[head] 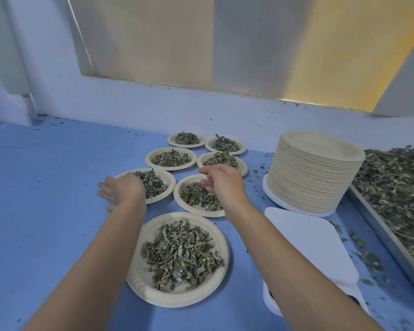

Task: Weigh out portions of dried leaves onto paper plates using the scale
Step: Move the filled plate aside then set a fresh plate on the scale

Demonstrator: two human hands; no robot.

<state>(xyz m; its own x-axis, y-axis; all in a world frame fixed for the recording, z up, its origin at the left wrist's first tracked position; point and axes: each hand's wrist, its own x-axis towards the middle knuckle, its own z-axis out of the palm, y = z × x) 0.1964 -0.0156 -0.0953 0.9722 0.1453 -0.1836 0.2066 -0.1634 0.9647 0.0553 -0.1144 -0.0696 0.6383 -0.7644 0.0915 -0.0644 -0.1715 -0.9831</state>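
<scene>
So, head view: seven filled plates (153, 299) are done. The scale (311, 244) is bare. The tall plate stack (313, 177) and the tray (380, 231) heaped with dried leaves (397, 182) suggest plenty left. Your left hand (122, 192) is flat-fingered at a plate rim. Your right hand (222, 182) curls over a portion, grip unclear. No readable writing.

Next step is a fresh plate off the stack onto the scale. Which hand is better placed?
Right. The right hand hovers close beside the plate stack and the scale; the left hand is at the middle-left plate, farther from both.
</scene>
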